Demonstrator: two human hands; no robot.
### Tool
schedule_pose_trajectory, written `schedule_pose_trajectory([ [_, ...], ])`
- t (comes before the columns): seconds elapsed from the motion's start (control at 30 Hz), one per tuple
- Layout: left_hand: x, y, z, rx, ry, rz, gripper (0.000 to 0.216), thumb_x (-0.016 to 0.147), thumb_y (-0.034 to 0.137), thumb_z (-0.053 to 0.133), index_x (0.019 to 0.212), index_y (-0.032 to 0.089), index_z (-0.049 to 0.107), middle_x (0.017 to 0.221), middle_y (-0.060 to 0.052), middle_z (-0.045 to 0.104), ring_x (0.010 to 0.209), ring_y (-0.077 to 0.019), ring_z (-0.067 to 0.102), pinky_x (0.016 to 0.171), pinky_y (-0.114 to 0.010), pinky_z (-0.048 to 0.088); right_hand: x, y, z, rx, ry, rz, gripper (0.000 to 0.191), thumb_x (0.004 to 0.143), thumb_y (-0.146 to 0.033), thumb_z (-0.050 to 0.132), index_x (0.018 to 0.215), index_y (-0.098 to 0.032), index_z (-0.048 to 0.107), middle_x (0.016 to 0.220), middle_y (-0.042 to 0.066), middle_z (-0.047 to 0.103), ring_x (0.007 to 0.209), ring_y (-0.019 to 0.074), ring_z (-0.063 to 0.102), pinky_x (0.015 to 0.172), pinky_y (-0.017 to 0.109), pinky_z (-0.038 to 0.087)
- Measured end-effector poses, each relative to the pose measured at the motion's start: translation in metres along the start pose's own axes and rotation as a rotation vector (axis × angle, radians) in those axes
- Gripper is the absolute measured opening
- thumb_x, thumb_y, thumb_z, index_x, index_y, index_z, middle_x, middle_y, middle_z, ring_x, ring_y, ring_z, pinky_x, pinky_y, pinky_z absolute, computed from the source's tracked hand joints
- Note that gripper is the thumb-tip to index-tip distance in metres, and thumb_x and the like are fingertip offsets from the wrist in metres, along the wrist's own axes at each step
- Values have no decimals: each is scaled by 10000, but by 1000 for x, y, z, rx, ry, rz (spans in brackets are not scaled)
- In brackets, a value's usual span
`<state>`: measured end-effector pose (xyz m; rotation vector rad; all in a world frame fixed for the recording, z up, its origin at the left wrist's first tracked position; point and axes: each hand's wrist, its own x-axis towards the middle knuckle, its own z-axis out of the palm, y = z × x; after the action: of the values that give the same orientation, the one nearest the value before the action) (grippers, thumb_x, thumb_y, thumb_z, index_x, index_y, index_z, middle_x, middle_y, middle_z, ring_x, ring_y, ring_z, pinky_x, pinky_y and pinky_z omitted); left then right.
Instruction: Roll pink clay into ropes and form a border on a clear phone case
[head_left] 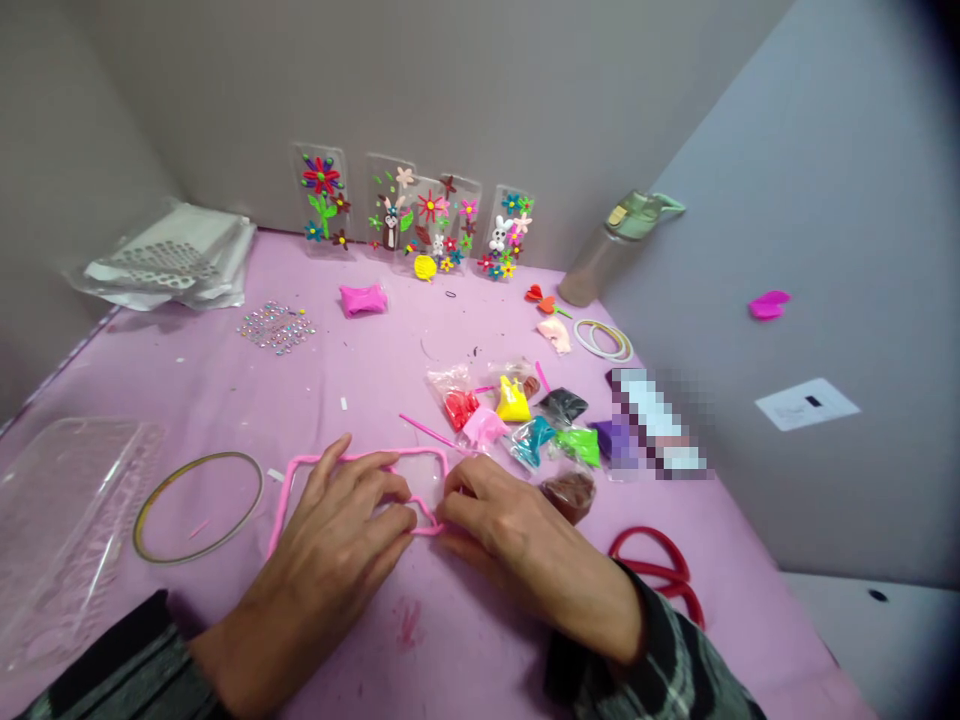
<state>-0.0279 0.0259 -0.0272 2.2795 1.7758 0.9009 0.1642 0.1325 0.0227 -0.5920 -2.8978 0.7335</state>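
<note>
A clear phone case (426, 472) lies flat in front of me, a pink clay strip (282, 505) running along its edge. Spread over the case is my left hand (337, 530), its fingers apart and their tips resting near the right part. My right hand (514, 520) pinches the pink clay strip at the case's lower right corner; its fingertips partly hide the clay there. Just beyond the hands lies a thin magenta clay strand (427, 430). Bags of coloured clay, among them a light pink one (484, 427) and a brown one (570, 495), sit beside my right hand.
Red-handled scissors (660, 570) lie at right, near a phone (660, 420). A hoop (137, 520) and clear plastic sheet (67, 500) are at left. Decorated cases (322, 200) lean on the back wall, left of a bottle (600, 255). Rhinestones (277, 328) lie farther back.
</note>
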Motion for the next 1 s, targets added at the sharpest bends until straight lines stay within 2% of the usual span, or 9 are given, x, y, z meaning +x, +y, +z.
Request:
schedule_pose_trajectory([
  [0.17, -3, -3, -5, 37, -15, 51, 129, 977, 147, 569, 1030, 236, 644, 1067, -25, 670, 1221, -231, 533, 1235, -570, 167, 1, 2, 7, -54, 1, -35, 118, 1018, -166, 572, 923, -170, 641, 992, 42, 606, 889, 163, 551, 735, 273, 458],
  [0.3, -7, -6, -13, 63, -19, 28, 137, 961, 182, 607, 1081, 245, 626, 1141, -35, 667, 1273, -242, 514, 1240, -561, 173, 2, 1, 8, -47, 0, -27, 126, 1009, -166, 589, 887, -164, 619, 998, 45, 603, 898, 161, 545, 743, 269, 449],
  [0.5, -10, -7, -16, 26, 21, -24, 104, 975, 175, 581, 979, 266, 632, 1109, -1, 686, 1256, -220, 539, 1248, -560, 183, 2, -2, 8, -99, 14, -62, 166, 1011, -134, 576, 850, -154, 610, 992, 45, 597, 902, 165, 533, 724, 278, 422],
  [0.63, -11, -4, -16, -25, 53, -82, 94, 981, 208, 578, 978, 274, 645, 1096, 11, 693, 1261, -216, 550, 1260, -552, 194, 5, -4, 9, -67, 18, -38, 99, 1001, -179, 610, 915, -147, 647, 1008, 58, 606, 912, 177, 542, 743, 286, 444],
  [0.83, -15, -7, -19, 2, 65, -68, 206, 1010, 163, 493, 895, 259, 633, 1066, -1, 692, 1258, -215, 545, 1252, -564, 195, 8, -5, 14, -119, 31, -101, 156, 1014, -130, 562, 875, -147, 630, 993, 56, 607, 891, 175, 530, 718, 291, 428],
  [1.0, -18, -9, -18, 37, 41, -35, 157, 983, 119, 529, 1013, 244, 620, 1107, -26, 681, 1277, -226, 518, 1245, -570, 193, 13, -10, 23, -96, 82, -115, 95, 1005, -194, 602, 932, -147, 640, 999, 60, 602, 887, 182, 521, 718, 294, 440],
])
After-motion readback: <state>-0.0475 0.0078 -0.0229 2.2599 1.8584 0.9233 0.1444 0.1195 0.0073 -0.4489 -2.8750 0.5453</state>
